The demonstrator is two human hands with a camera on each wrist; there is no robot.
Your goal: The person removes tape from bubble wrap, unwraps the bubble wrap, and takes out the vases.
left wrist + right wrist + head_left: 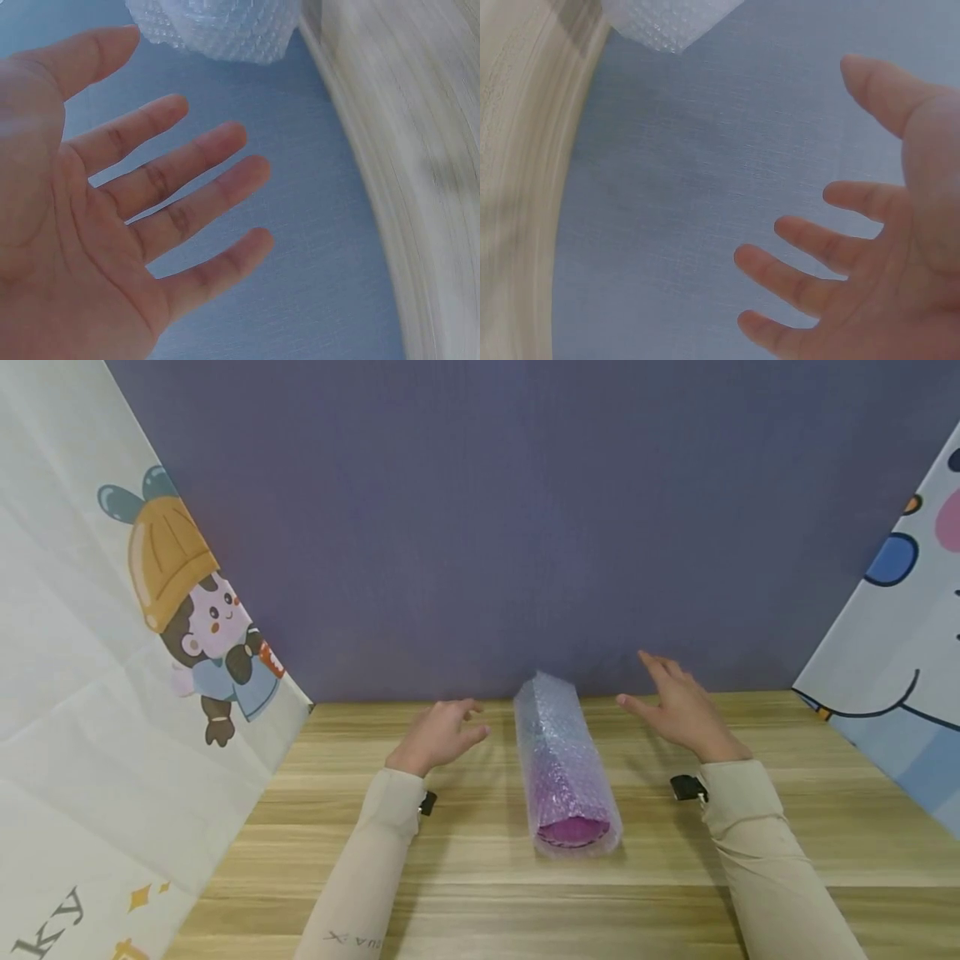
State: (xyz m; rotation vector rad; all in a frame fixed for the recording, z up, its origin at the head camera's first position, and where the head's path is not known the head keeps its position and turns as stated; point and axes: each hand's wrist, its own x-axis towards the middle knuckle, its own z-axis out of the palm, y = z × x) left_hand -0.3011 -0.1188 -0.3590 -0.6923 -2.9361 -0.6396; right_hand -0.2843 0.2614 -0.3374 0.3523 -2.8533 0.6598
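There are two hands (438, 737) (681, 712), one bubble-wrapped bundle (564, 760) and one table (487, 914).

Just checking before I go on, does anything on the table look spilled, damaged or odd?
Nothing stands out: the bubble-wrapped bundle lies on the wooden table, with no visible tear or spill.

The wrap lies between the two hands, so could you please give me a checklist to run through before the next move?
1. Left hand free: ok, it holds nothing.
2. Right hand free: ok, its fingers are spread and hold nothing.
3. Wrap resting on the table: ok, it lies lengthwise between the hands.
4. Grip on the wrap: not ok, neither hand touches it.
5. Purple item inside identified: cannot tell, the wrap veils most of it.
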